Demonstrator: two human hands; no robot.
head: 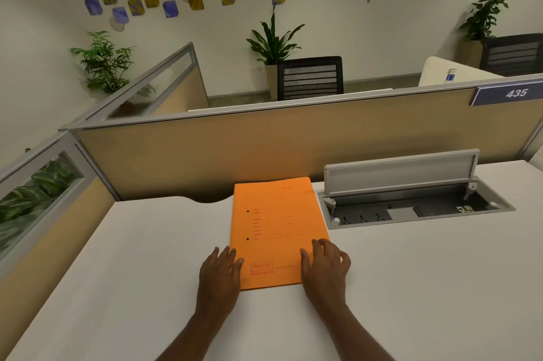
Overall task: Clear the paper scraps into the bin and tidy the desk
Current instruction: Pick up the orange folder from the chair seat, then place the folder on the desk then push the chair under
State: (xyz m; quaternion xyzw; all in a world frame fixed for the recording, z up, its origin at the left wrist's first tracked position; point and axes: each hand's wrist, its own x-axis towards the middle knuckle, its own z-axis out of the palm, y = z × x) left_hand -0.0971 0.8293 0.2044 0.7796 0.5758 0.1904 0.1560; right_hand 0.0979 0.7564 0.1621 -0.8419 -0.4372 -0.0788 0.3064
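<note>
An orange file folder [276, 228] lies flat and closed on the white desk [132, 272], its far edge near the partition. My left hand [219, 275] rests palm down against the folder's near left edge, fingers together. Over the near right corner lies my right hand [324, 266], fingers spread on the cover and the desk. Neither hand grips the folder. No paper scraps and no bin are in view.
An open socket box [411, 205] with its grey lid raised is set into the desk right of the folder. Tan partitions [264, 149] close off the back and left. A black chair [310, 77] and potted plants stand beyond.
</note>
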